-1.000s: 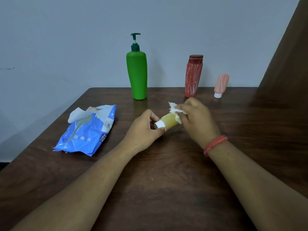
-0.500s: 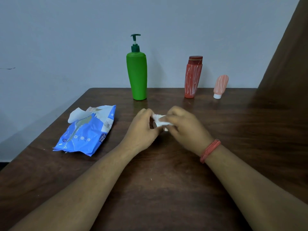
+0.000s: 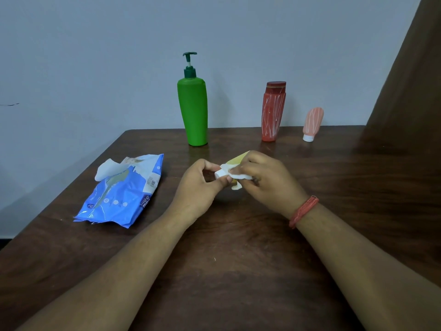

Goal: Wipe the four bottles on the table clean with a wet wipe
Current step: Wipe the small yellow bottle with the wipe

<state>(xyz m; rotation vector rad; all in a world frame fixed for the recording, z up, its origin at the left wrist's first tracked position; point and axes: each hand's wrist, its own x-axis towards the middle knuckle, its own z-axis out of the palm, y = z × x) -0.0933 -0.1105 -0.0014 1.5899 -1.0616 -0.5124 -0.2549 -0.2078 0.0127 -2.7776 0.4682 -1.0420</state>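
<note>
A small yellow bottle (image 3: pixel 235 159) with a white cap lies tilted between my hands above the middle of the table. My left hand (image 3: pixel 196 187) pinches its white cap end. My right hand (image 3: pixel 267 180) presses a white wet wipe (image 3: pixel 235 174) around the bottle's body, hiding most of it. A tall green pump bottle (image 3: pixel 192 111) stands upright at the back centre. To its right stands a red bottle (image 3: pixel 273 112) with white streaks. A small pink tube bottle (image 3: pixel 313 124) rests cap down at the back right.
A blue wet wipe pack (image 3: pixel 123 192) lies on the left of the dark wooden table (image 3: pixel 238 271), with a wipe sticking out of its top. A brown panel (image 3: pixel 410 80) rises along the right side. A pale wall stands behind the table.
My right hand slid the wipe along the yellow bottle from its far end toward the cap, then back a little, so the bottle's yellow far end shows again. My left hand stayed on the cap.
</note>
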